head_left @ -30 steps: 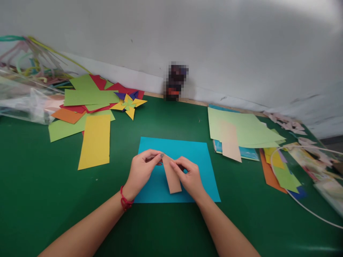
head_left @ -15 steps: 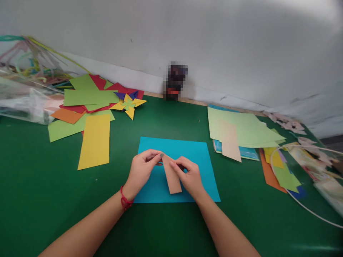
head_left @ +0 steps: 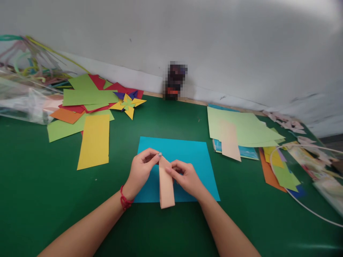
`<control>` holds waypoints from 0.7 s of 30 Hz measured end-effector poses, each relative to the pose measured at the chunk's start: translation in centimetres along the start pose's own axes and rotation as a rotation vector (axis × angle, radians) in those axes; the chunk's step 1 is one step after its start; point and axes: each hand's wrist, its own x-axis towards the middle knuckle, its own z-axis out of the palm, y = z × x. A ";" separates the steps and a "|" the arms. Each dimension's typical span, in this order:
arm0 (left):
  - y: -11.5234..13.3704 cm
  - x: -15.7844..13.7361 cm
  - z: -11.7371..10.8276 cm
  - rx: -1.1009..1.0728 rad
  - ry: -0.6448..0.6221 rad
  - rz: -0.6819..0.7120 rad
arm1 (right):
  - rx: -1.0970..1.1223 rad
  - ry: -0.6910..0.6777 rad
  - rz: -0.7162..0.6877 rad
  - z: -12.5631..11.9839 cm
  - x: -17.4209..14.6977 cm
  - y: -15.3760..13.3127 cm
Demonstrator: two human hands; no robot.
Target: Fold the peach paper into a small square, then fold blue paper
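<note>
A narrow folded strip of peach paper (head_left: 166,187) is held above a blue sheet of paper (head_left: 191,150). My left hand (head_left: 143,169) pinches its upper left corner between thumb and fingers; a red cord bracelet circles that wrist. With thumb on top and fingers behind, my right hand (head_left: 186,176) grips the strip's right edge near the upper part. Its lower end hangs toward me, past the near edge of the blue sheet, and the layers stand slightly apart along the left side.
Left lie a yellow paper rectangle (head_left: 95,142), green sheets (head_left: 88,97) and a folded star (head_left: 128,104). A blurred dark object (head_left: 175,80) leans on the wall. Right are pale green sheets (head_left: 241,126), a peach strip (head_left: 230,142) and a white cable (head_left: 300,205).
The peach strip has swung its lower end toward me and slightly left, showing more of its face. My right hand has shifted slightly down and left with it; the left hand keeps its pinch.
</note>
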 end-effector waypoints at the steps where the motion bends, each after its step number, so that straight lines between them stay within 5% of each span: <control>1: 0.0 0.0 0.0 0.028 0.004 0.011 | 0.003 -0.022 0.003 0.0 0.0 -0.1; 15: -0.5 -0.6 1.3 0.075 -0.209 -0.040 | 0.050 0.330 0.004 0.0 0.2 0.5; 21: -0.7 -0.2 1.1 0.049 -0.212 -0.075 | 0.091 0.338 0.013 0.1 0.1 0.5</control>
